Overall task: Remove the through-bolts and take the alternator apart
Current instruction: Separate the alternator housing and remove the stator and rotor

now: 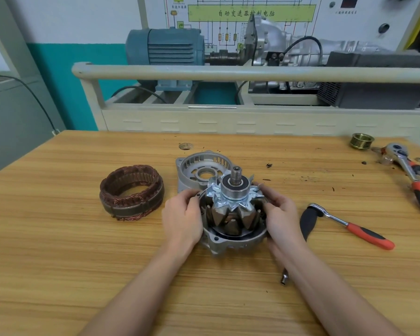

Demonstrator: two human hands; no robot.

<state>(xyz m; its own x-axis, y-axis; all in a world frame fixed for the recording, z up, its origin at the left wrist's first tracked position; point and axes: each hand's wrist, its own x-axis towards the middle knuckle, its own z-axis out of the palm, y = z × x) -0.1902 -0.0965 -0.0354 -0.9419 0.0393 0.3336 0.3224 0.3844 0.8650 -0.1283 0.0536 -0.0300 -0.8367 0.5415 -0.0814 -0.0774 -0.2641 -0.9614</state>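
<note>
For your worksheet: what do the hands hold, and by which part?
Both the left hand and right hand grip the rotor, at opposite sides of its fan end.

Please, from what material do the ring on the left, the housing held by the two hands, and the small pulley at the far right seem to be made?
The stator ring: reddish copper wire windings on a dark, dull metal core, probably steel. The rear housing: matte light-grey metal, probably cast aluminium, judging by its rough cast look. The pulley: shiny yellow-gold grooved metal, perhaps brass or plated steel.
</note>
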